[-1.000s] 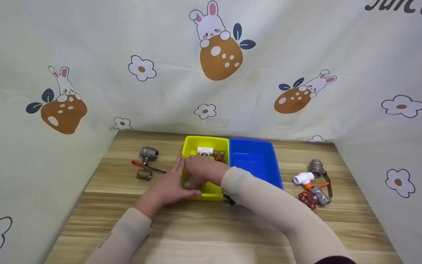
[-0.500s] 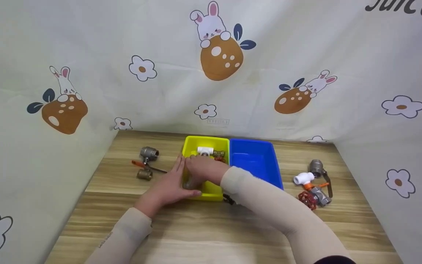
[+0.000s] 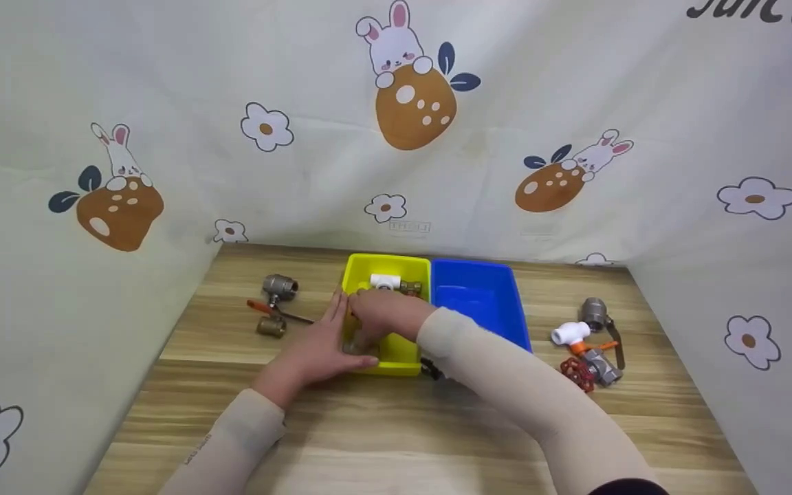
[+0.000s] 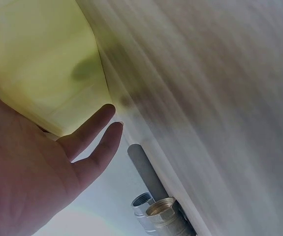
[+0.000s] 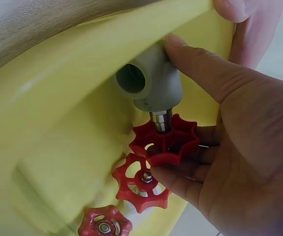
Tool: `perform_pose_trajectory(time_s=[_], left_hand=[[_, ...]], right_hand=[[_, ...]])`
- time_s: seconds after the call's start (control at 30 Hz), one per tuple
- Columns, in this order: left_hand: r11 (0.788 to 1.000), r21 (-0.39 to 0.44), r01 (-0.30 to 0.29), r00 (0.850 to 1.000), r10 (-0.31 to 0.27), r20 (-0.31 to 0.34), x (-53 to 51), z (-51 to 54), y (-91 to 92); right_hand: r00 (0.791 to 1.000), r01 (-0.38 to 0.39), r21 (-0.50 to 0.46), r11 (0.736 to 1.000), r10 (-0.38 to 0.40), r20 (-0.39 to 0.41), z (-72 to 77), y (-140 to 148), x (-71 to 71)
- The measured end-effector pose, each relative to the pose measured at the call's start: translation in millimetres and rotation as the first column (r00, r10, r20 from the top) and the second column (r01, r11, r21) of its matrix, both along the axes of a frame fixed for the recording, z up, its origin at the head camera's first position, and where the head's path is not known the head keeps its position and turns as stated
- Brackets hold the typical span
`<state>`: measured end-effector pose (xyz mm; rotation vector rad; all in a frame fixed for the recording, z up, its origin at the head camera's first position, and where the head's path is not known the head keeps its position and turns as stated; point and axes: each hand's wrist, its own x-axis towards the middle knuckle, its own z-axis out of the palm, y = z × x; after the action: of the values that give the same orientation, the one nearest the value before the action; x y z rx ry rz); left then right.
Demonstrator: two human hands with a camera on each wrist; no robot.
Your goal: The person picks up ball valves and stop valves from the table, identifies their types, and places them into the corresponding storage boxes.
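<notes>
In the right wrist view, my right hand (image 5: 252, 132) holds a stop valve with a grey-white plastic body (image 5: 163, 81) and a red handwheel (image 5: 166, 142). Its thumb lies against the body and its fingers are at the wheel. The valve is inside the yellow bin (image 3: 399, 369), where the hand hides most of it in the head view. My left hand (image 3: 310, 354) rests at the bin's left side with fingers extended and thumb across the near rim. Two more red-wheeled valves (image 5: 143, 182) lie beside the held one. A white tee-shaped valve (image 3: 386, 282) sits at the bin's far end.
A blue bin (image 3: 471, 302) adjoins the yellow one on the right. Metal ball valves (image 3: 279, 287) with lever handles lie to the left. Another group, including a white valve (image 3: 570, 334) and a red-wheeled valve (image 3: 578, 373), lies right. Printed cloth (image 3: 320, 179) walls the table.
My right hand has shifted slightly within the yellow bin and now covers a red handwheel that showed before. My left hand has stayed in place.
</notes>
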<state>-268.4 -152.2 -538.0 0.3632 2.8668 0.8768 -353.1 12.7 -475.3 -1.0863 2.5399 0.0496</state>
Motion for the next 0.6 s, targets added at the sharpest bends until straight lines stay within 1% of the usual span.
perform_pose_trajectory(time_s=[0.03,0.17,0.3,0.43,0.6], left_hand=[[1.0,-0.005,0.0,1.0,0.0,-0.001,0.0,-0.3,0.1],[1.0,0.001,0.008,1.0,-0.008,-0.005,0.2,0.2,0.6],[1.0,0.013,0.018,1.0,-0.018,-0.006,-0.5,-0.3,0.8],[0.999,0.027,0.02,1.0,-0.02,0.001,-1.8,-2.0,0.9],[1.0,0.02,0.002,1.0,-0.002,0.017,-0.5,-0.7,1.3]], right_hand=[[1.0,-0.008,-0.005,1.0,0.008,-0.003,0.0,1,-0.1],[1.0,0.003,-0.036,0.999,-0.003,0.011,0.2,5,-1.0],[1.0,-0.004,-0.065,0.998,0.004,-0.011,3.2,10,-0.9],[1.0,0.005,-0.098,0.995,-0.008,-0.028,10.5,19,-1.3],[1.0,0.026,-0.157,0.987,-0.026,0.004,21.9,37,-3.7]])
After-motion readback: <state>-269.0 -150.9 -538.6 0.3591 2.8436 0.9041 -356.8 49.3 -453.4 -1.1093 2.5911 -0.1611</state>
